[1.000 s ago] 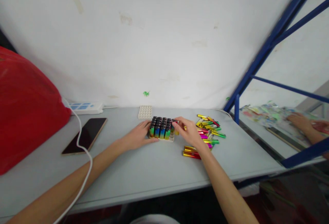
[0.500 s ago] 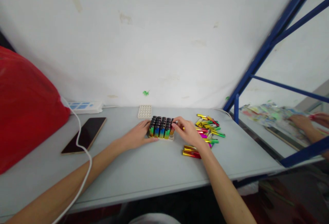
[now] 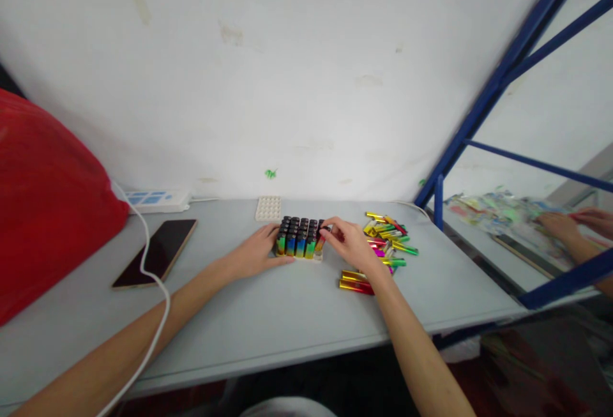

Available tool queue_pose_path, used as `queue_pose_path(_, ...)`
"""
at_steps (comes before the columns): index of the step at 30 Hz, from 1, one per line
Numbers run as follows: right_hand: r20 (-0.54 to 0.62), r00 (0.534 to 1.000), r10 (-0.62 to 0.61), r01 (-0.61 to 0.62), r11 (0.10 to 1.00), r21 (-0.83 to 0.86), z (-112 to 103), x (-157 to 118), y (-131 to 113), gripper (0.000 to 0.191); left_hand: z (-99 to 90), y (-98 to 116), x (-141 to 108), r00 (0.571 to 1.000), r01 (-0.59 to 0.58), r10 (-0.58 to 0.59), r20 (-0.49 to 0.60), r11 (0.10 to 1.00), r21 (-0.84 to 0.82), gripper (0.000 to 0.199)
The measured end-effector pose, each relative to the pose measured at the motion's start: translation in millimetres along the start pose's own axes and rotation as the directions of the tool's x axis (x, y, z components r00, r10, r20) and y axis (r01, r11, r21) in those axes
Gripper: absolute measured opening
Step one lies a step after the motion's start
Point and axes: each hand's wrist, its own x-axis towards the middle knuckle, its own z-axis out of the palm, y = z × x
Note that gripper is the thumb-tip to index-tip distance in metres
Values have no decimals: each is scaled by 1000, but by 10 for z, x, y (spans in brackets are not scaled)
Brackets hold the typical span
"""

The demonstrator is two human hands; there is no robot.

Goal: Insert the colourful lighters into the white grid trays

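Upright lighters (image 3: 299, 244) with black tops and shiny coloured bodies stand in rows in a small white tray (image 3: 318, 258), mid-table. My left hand (image 3: 256, 254) grips the tray's left end, thumb along the front edge and fingers behind. At the right end, my right hand (image 3: 353, 246) pinches a red-and-gold lighter (image 3: 320, 243) by its upper part. That lighter leans slightly at the front right corner; its seating is too small to make out. Loose lighters (image 3: 390, 232) in gold, green, red and pink lie in a pile right of my right hand.
Behind the tray lies another white tray (image 3: 268, 208) with holes. On the left are a phone (image 3: 156, 253), a white cable (image 3: 154, 276), a power strip (image 3: 158, 200) and a red bag (image 3: 52, 206). A blue metal frame (image 3: 479, 113) stands right; another person's hands (image 3: 560, 227) work beyond it.
The view has shifted very slightly. Both hands keep their places at the tray, and the right hand still pinches the lighter at the corner.
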Motion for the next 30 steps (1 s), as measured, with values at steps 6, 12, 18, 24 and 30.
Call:
queue_pose_path(6,-19,1000,-14,13,1000,-20,3,-1,8,27,-15,9,-1,1000,-3,3,14,1000,4,90)
queue_pose_path(12,-7,1000,-10,10,999,-45,-10,-16,10,19,-16,5,-7,1000,-5,5,15,1000,16,89)
queue_pose_path(18,-15,999,-31,30,997,-65,4,1,90,18,-15,4,3,1000,-9,9,2,1000,-2,87)
queue_pose_path(24,39,994,-98,101,991,-86,6,3,116,23,10,-43,9,1000,-4,4,-4,1000,8,87)
queue_pose_path(30,14,999,-52,54,990,-128,28,-1,113,14,8,-64,-3,1000,-13,13,5,1000,11,88)
